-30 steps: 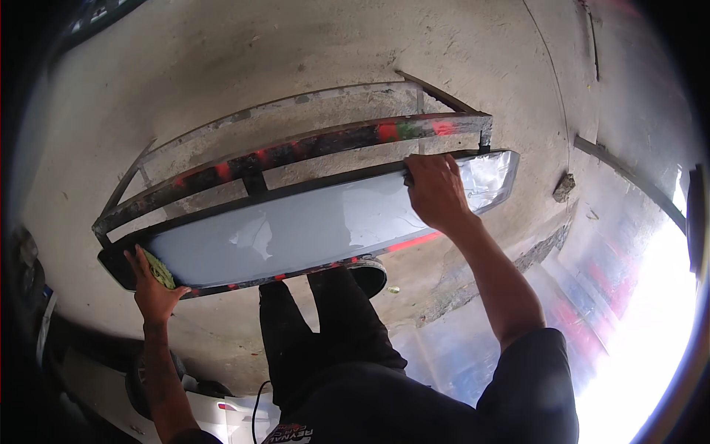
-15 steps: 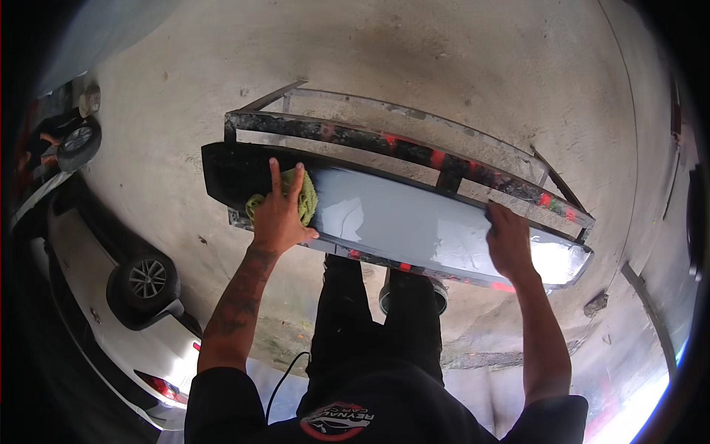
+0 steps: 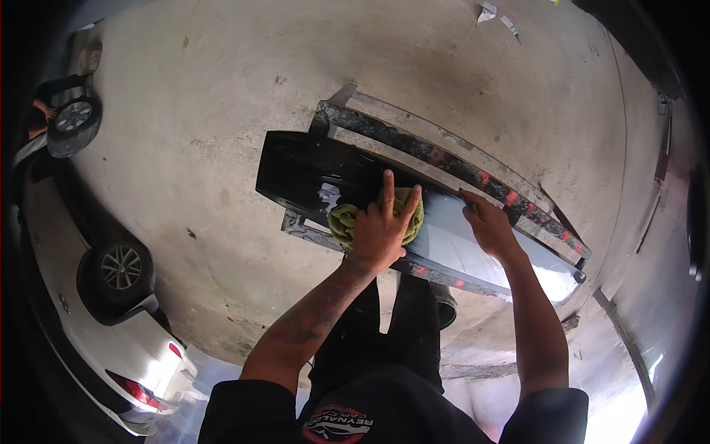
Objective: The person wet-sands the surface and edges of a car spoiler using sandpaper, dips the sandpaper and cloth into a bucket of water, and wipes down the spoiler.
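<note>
A long, narrow panel [image 3: 473, 229] lies at a slant across a metal frame, glossy black on its left and pale grey on its right, with a bright reflection at the right end. Under my left hand [image 3: 383, 226], a bunched green cloth [image 3: 342, 222] is pressed flat against the panel near its middle, two fingers stretched over it. My right hand [image 3: 488, 224] grips the panel's far edge, right of the cloth; its fingertips curl over and are partly hidden.
The metal stand [image 3: 436, 155], black with red patches, carries the panel. A bucket [image 3: 447, 307] sits behind my legs. To the left are a white car [image 3: 111, 325] and a person's hand [image 3: 46, 111] at a wheel [image 3: 74, 122]. Paper scraps [image 3: 487, 12] lie on the concrete floor.
My left hand and the cloth have moved right along the panel, and more black surface shows behind them. My right hand has shifted along the far edge. The whole view has turned slightly.
</note>
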Action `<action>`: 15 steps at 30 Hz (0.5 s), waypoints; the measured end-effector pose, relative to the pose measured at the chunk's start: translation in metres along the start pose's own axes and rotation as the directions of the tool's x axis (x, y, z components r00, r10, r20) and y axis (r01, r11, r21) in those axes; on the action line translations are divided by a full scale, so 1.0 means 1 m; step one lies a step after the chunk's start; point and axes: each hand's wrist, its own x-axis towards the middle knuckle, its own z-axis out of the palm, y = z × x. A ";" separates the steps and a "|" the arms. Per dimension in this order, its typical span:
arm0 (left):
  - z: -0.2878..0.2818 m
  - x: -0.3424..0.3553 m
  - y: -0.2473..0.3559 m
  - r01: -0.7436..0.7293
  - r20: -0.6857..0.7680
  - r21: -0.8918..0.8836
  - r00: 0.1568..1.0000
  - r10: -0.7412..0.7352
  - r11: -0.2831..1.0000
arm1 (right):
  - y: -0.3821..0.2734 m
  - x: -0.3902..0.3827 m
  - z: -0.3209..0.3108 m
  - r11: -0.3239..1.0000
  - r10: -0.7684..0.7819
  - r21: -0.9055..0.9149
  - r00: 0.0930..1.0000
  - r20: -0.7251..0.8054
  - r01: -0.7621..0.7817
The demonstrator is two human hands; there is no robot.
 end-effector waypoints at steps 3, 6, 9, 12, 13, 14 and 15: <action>0.006 -0.002 -0.001 -0.010 -0.016 -0.023 1.000 0.009 1.000 | -0.048 0.021 0.010 0.997 -0.078 -0.025 0.997 -0.028 0.077; 0.030 -0.002 -0.002 -0.058 0.024 -0.163 0.998 0.063 0.985 | -0.159 0.074 0.033 0.951 -0.306 -0.042 0.952 -0.026 0.305; 0.045 0.005 -0.001 -0.060 -0.290 -0.174 0.957 0.007 0.983 | -0.203 0.089 0.051 0.932 -0.349 -0.125 0.936 -0.046 0.342; 0.039 0.005 -0.002 0.030 -0.029 -0.359 0.999 -0.043 0.933 | -0.147 0.067 0.047 0.956 -0.268 -0.146 0.960 -0.087 0.254; 0.022 0.004 -0.004 0.090 0.145 -0.346 0.989 -0.041 0.934 | -0.138 0.054 0.046 0.954 -0.256 -0.193 0.959 -0.119 0.230; 0.023 0.000 -0.011 0.117 0.137 -0.341 0.988 -0.073 0.933 | -0.141 0.048 0.049 0.947 -0.256 -0.238 0.955 -0.151 0.217; 0.026 -0.004 -0.017 0.185 0.126 -0.576 0.983 -0.137 0.797 | -0.154 0.048 0.060 0.937 -0.290 -0.239 0.948 -0.131 0.254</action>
